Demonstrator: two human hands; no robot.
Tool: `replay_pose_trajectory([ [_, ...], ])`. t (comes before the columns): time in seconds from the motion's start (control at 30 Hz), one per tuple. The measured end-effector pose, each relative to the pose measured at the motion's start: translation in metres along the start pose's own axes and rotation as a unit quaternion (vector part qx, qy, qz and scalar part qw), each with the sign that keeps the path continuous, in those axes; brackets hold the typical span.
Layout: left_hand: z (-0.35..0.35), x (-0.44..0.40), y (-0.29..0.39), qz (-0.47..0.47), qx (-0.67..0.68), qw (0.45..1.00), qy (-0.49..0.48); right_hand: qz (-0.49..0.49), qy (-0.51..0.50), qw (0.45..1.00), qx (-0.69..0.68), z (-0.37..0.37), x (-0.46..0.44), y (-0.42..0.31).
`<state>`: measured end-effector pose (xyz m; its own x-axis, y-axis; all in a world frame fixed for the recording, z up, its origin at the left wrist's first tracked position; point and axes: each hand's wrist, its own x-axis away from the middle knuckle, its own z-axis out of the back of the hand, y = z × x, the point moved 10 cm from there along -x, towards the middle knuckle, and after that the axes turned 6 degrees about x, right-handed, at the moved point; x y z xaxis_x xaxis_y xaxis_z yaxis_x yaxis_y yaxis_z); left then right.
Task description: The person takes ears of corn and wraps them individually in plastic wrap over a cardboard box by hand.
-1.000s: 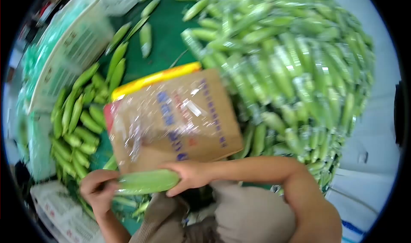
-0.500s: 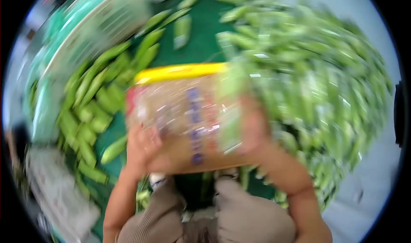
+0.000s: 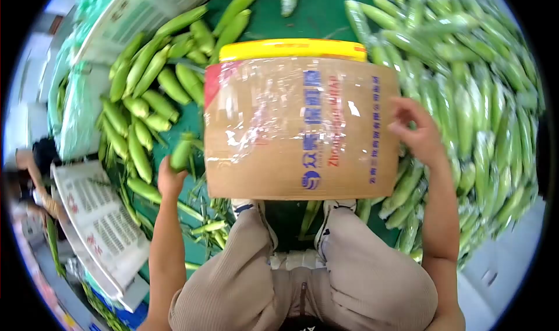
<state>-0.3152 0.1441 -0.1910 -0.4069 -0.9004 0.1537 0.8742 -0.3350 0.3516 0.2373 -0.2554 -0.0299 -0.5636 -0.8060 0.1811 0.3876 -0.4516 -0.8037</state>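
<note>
A cardboard box (image 3: pixel 262 127) with blue and red print stands in front of my knees, clear film across its top and a yellow strip (image 3: pixel 291 49) along its far edge. At its left, my left hand (image 3: pixel 173 176) is closed around a green corn cob (image 3: pixel 182 151). My right hand (image 3: pixel 416 131) is beside the box's right edge, fingers partly curled and apart, with nothing in it. Unwrapped cobs (image 3: pixel 140 112) are heaped left of the box. Film-wrapped cobs (image 3: pixel 466 104) form a large pile on the right.
White crates stand at the upper left (image 3: pixel 134 16) and lower left (image 3: pixel 105 214). Green plastic film (image 3: pixel 87 104) hangs at the left. Another person's arm (image 3: pixel 35 176) shows at the far left. Loose leaves and stalks lie near my shoes (image 3: pixel 262 214).
The wrapped cob has left my right hand, which is now at the box's right edge. My left hand has moved left and taken hold of a cob. The view has shifted.
</note>
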Motion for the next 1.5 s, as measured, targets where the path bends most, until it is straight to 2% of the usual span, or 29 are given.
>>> replay_pose_trajectory([
  [0.03,0.012,-0.001,-0.006,-0.003,0.157,0.987,0.034,0.024,-0.037,0.994,0.097,-0.011,0.009,-0.017],
  [0.07,0.034,-0.001,0.003,0.006,0.212,0.972,0.103,0.073,-0.042,0.984,0.155,-0.016,0.017,-0.023],
  [0.13,0.078,-0.005,0.089,-0.050,0.332,0.937,0.100,0.175,-0.068,0.944,0.271,-0.039,0.023,-0.027],
  [0.23,0.113,0.008,0.284,-0.243,0.288,0.926,0.033,0.198,-0.055,0.910,0.360,-0.052,0.015,-0.041],
  [0.3,0.103,0.033,0.393,-0.408,0.146,0.901,0.001,0.270,-0.073,0.890,0.360,-0.071,0.012,-0.040],
  [0.37,0.050,0.041,0.435,-0.428,0.087,0.897,-0.068,0.306,-0.079,0.884,0.344,-0.082,0.006,-0.035],
  [0.4,0.021,0.041,0.447,-0.429,-0.032,0.895,-0.115,0.306,-0.075,0.890,0.329,-0.085,0.008,-0.034],
  [0.43,0.020,0.036,0.452,-0.427,-0.012,0.896,-0.119,0.303,-0.070,0.896,0.315,-0.085,0.010,-0.032],
  [0.47,0.019,0.032,0.459,-0.426,0.006,0.896,-0.127,0.214,-0.005,0.965,0.152,-0.063,0.008,-0.022],
  [0.5,0.018,0.032,0.464,-0.426,0.022,0.893,-0.145,0.174,0.054,0.983,0.036,-0.050,0.012,-0.016],
  [0.57,0.012,0.024,0.465,-0.399,0.000,0.898,-0.187,0.090,0.159,0.964,-0.194,-0.032,0.018,0.001],
  [0.6,0.010,0.023,0.466,-0.401,-0.006,0.894,-0.199,0.096,0.187,0.960,-0.187,-0.031,0.013,-0.011],
  [0.7,0.005,0.017,0.470,-0.428,0.001,0.876,-0.223,0.022,0.130,0.991,-0.001,-0.048,-0.028,-0.047],
  [0.73,0.002,0.013,0.470,-0.437,0.012,0.869,-0.231,0.108,0.115,0.980,0.121,-0.061,-0.041,-0.067],
  [0.8,0.005,0.005,0.468,-0.435,0.070,0.866,-0.235,0.276,0.085,0.893,0.346,-0.103,-0.056,-0.097],
  [0.87,0.018,-0.003,0.460,-0.407,0.161,0.871,-0.223,0.254,0.046,0.896,0.362,-0.112,-0.072,-0.095],
  [0.97,0.066,-0.006,0.380,-0.331,0.210,0.919,-0.040,0.294,0.040,0.881,0.368,-0.116,-0.075,-0.100],
  [1.03,0.050,0.003,0.330,-0.238,0.143,0.957,-0.084,0.283,0.063,0.880,0.377,-0.120,-0.071,-0.088],
  [1.1,0.055,0.019,0.325,-0.277,0.040,0.959,-0.040,0.283,0.086,0.891,0.345,-0.117,-0.060,-0.088],
  [1.17,0.051,0.019,0.317,-0.282,0.038,0.959,0.023,0.288,0.138,0.893,0.318,-0.103,-0.052,-0.096],
  [1.2,0.059,0.027,0.326,-0.347,0.032,0.934,0.083,0.267,0.143,0.898,0.319,-0.096,-0.046,-0.100],
  [1.23,0.052,0.027,0.316,-0.318,0.001,0.945,0.076,0.252,0.112,0.899,0.340,-0.095,-0.042,-0.103],
  [1.3,0.077,0.039,0.296,-0.272,0.156,0.935,0.164,0.213,0.056,0.897,0.383,-0.086,-0.033,-0.100],
  [1.33,0.082,0.050,0.289,-0.244,0.225,0.930,0.160,0.237,-0.031,0.896,0.374,-0.095,-0.028,-0.097],
  [1.37,0.086,0.062,0.286,-0.215,0.293,0.920,0.150,0.260,-0.061,0.901,0.342,-0.104,-0.019,-0.095],
  [1.4,0.085,0.073,0.288,-0.255,0.380,0.875,0.159,0.283,-0.089,0.903,0.311,-0.117,-0.011,-0.088],
  [1.43,0.080,0.089,0.294,-0.283,0.337,0.887,0.143,0.309,-0.115,0.902,0.280,-0.127,-0.005,-0.085],
  [1.47,0.066,0.103,0.322,-0.346,0.311,0.882,0.070,0.282,-0.154,0.906,0.277,-0.141,-0.001,-0.084],
  [1.5,0.053,0.118,0.347,-0.405,0.283,0.870,-0.004,0.283,-0.141,0.903,0.290,-0.143,0.001,-0.091],
])
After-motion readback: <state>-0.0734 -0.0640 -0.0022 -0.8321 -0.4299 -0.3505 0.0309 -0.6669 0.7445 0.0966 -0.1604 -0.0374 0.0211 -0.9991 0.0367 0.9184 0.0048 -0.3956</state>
